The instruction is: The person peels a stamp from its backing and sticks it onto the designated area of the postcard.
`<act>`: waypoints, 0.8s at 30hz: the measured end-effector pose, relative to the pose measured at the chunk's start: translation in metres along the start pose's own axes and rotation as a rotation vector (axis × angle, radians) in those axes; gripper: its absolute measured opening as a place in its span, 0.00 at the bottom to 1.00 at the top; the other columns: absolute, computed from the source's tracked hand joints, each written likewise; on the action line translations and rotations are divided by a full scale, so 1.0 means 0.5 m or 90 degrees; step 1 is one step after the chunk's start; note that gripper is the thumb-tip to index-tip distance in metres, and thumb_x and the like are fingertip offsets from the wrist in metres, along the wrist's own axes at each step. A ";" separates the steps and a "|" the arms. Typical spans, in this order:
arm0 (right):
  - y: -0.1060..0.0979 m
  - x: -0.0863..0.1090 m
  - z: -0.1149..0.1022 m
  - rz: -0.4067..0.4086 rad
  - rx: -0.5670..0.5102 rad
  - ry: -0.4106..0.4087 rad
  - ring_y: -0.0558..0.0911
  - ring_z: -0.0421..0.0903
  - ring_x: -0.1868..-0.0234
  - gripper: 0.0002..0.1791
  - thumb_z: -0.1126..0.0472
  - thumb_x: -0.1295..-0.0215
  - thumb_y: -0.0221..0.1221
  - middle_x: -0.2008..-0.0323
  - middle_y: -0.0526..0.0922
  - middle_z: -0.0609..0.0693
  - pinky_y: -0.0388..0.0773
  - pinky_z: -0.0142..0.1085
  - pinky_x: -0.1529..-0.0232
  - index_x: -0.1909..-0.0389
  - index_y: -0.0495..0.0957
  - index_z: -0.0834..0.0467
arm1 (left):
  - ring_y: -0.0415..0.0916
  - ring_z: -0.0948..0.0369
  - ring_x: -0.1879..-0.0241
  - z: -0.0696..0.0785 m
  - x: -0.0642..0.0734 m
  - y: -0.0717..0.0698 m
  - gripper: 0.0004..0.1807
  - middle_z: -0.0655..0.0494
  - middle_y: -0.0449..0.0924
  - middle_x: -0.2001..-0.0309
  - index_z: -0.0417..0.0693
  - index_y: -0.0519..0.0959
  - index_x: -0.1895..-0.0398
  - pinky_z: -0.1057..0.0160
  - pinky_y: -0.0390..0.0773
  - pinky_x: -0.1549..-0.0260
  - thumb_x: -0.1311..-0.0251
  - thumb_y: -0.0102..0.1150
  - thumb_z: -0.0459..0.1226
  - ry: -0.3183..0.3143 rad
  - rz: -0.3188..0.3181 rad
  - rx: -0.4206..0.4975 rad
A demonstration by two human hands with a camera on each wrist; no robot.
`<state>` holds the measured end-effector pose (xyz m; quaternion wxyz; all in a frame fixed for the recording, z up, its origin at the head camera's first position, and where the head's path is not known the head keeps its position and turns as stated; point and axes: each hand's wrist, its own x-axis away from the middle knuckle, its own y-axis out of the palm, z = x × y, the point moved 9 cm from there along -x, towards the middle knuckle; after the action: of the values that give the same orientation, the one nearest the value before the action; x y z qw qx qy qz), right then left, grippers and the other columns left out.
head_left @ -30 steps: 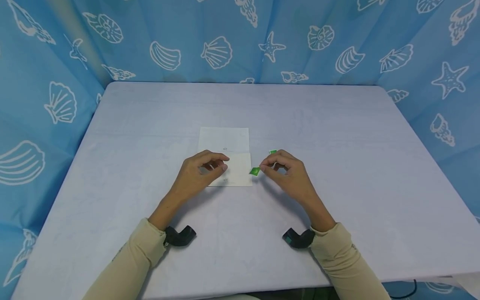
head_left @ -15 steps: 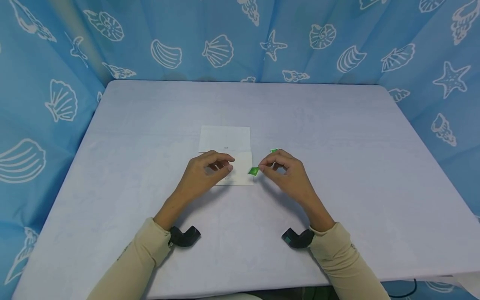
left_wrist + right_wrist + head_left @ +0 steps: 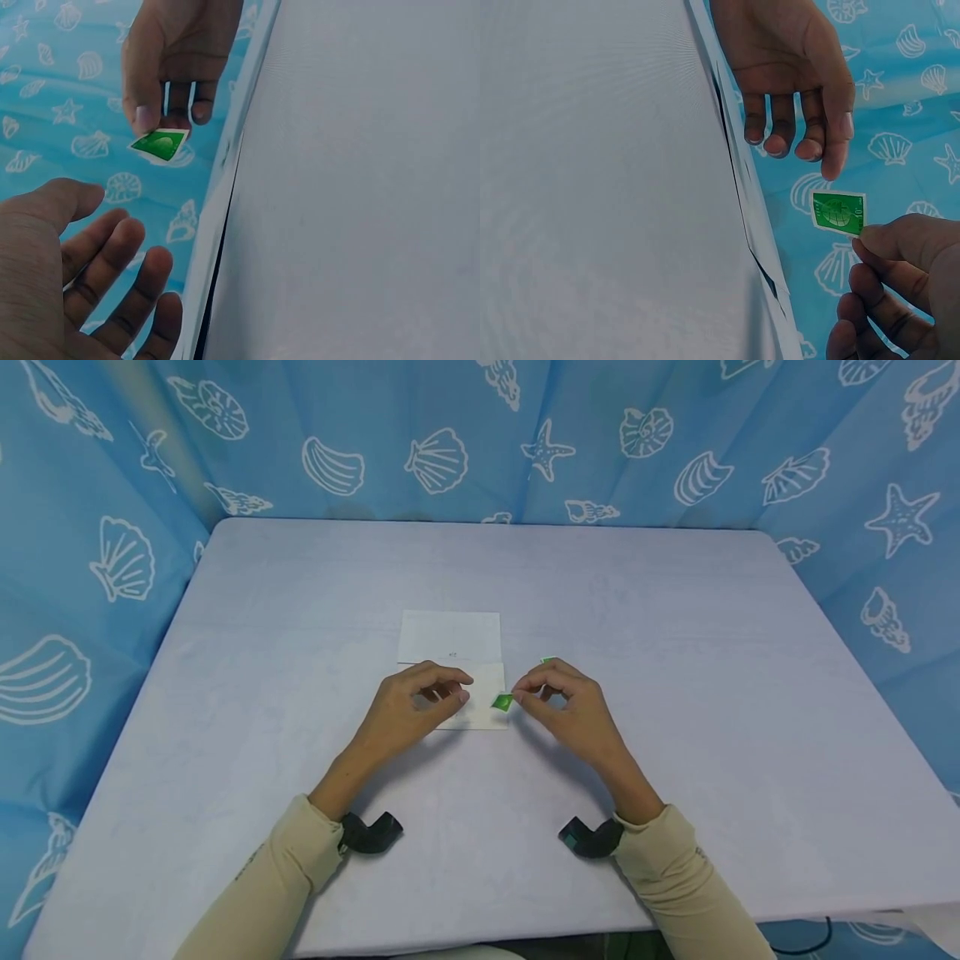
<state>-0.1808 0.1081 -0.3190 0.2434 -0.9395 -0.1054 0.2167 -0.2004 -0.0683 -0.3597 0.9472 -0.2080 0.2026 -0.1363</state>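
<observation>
My right hand (image 3: 562, 702) pinches a small green postage stamp (image 3: 502, 702) by its edge, between thumb and fingertip. In the right wrist view the stamp (image 3: 838, 211) shows a white border and a pale globe design. My left hand (image 3: 422, 700) hovers to the left of the stamp, its thumb and fingers loosely bent, apart and holding nothing. Under the hands lies a white paper (image 3: 450, 635) with a crease or seam across its middle and small marks. The left hand hides part of its lower half.
A second green, white-edged piece (image 3: 547, 660) peeks out behind the right hand, mostly hidden. The white cloth-covered table (image 3: 675, 652) reaches back to a blue curtain (image 3: 495, 443) with shell patterns. Black devices (image 3: 371, 833) sit at both wrists.
My left hand has shifted right, toward the stamp. My right hand has moved slightly left with the stamp still pinched, so the stamp now overlaps the paper's right edge in view.
</observation>
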 end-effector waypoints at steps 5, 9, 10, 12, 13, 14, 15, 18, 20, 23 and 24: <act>0.002 -0.001 -0.008 0.006 0.007 -0.008 0.75 0.47 0.63 0.03 0.69 0.43 0.61 0.65 0.78 0.55 0.74 0.40 0.63 0.68 0.81 0.63 | 0.74 0.69 0.65 0.001 0.000 0.003 0.13 0.70 0.77 0.66 0.54 0.81 0.57 0.67 0.76 0.64 0.42 0.59 0.47 0.005 -0.002 -0.004; 0.004 0.001 -0.010 0.016 0.019 -0.016 0.75 0.47 0.63 0.03 0.67 0.42 0.61 0.65 0.78 0.54 0.74 0.44 0.63 0.67 0.81 0.61 | 0.74 0.70 0.65 0.001 0.000 0.006 0.13 0.70 0.76 0.66 0.55 0.81 0.57 0.67 0.76 0.64 0.42 0.58 0.48 0.006 -0.007 -0.010; 0.004 0.001 -0.008 0.020 0.020 -0.018 0.75 0.47 0.63 0.03 0.67 0.42 0.61 0.65 0.78 0.53 0.74 0.44 0.63 0.67 0.81 0.61 | 0.74 0.70 0.65 0.001 0.000 0.007 0.13 0.70 0.76 0.66 0.55 0.81 0.57 0.67 0.76 0.64 0.41 0.58 0.48 0.005 -0.007 -0.011; 0.005 0.001 0.001 0.032 0.022 -0.026 0.75 0.46 0.63 0.03 0.66 0.42 0.61 0.65 0.78 0.51 0.74 0.44 0.63 0.68 0.81 0.60 | 0.74 0.70 0.65 0.002 0.000 0.007 0.13 0.70 0.76 0.66 0.55 0.81 0.57 0.67 0.76 0.64 0.41 0.58 0.48 0.007 -0.008 -0.010; 0.006 0.001 0.008 0.038 0.023 -0.029 0.75 0.45 0.63 0.02 0.65 0.42 0.61 0.65 0.78 0.50 0.74 0.43 0.63 0.68 0.81 0.58 | 0.74 0.70 0.65 0.002 0.000 0.007 0.13 0.70 0.77 0.66 0.55 0.81 0.57 0.67 0.76 0.64 0.41 0.58 0.48 0.007 -0.008 -0.010; 0.007 0.001 0.015 0.044 0.025 -0.033 0.75 0.44 0.63 0.02 0.64 0.42 0.62 0.64 0.78 0.48 0.74 0.42 0.63 0.68 0.81 0.57 | 0.74 0.70 0.65 0.002 0.000 0.007 0.13 0.70 0.77 0.66 0.55 0.81 0.57 0.67 0.76 0.64 0.41 0.58 0.48 0.008 -0.008 -0.011; 0.009 0.001 0.023 0.050 0.027 -0.037 0.75 0.44 0.63 0.03 0.63 0.42 0.62 0.64 0.78 0.47 0.73 0.41 0.63 0.67 0.81 0.56 | 0.74 0.70 0.65 0.002 0.000 0.007 0.13 0.70 0.77 0.66 0.55 0.81 0.57 0.67 0.76 0.64 0.41 0.58 0.48 0.007 -0.008 -0.012; 0.011 0.000 0.041 0.071 0.034 -0.051 0.76 0.44 0.63 0.03 0.60 0.42 0.62 0.64 0.77 0.43 0.73 0.38 0.63 0.67 0.82 0.52 | 0.74 0.70 0.65 0.002 0.000 0.007 0.13 0.70 0.77 0.66 0.55 0.81 0.57 0.67 0.76 0.64 0.41 0.57 0.49 0.007 -0.007 -0.014; 0.010 0.001 0.041 0.088 0.035 -0.069 0.75 0.44 0.63 0.03 0.59 0.42 0.62 0.64 0.77 0.43 0.72 0.38 0.64 0.67 0.82 0.51 | 0.74 0.70 0.65 0.001 0.000 0.007 0.13 0.70 0.77 0.66 0.55 0.81 0.58 0.67 0.76 0.64 0.41 0.57 0.49 0.007 -0.007 -0.013; 0.003 0.002 0.031 0.124 0.043 -0.101 0.75 0.44 0.62 0.04 0.61 0.43 0.62 0.63 0.77 0.44 0.72 0.39 0.65 0.67 0.82 0.51 | 0.74 0.69 0.65 0.002 0.001 0.007 0.13 0.69 0.77 0.66 0.55 0.81 0.58 0.66 0.76 0.65 0.41 0.57 0.48 0.003 -0.013 -0.004; 0.000 0.002 0.028 0.134 0.049 -0.108 0.75 0.43 0.62 0.04 0.62 0.43 0.62 0.63 0.77 0.44 0.72 0.38 0.65 0.67 0.82 0.51 | 0.74 0.68 0.66 0.004 0.002 0.007 0.12 0.68 0.78 0.65 0.54 0.81 0.58 0.65 0.76 0.65 0.40 0.57 0.48 -0.002 -0.017 0.001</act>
<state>-0.1862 0.1141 -0.3306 0.2453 -0.9138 -0.0181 0.3233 -0.1983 -0.0648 -0.3600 0.9458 -0.2100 0.1981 -0.1488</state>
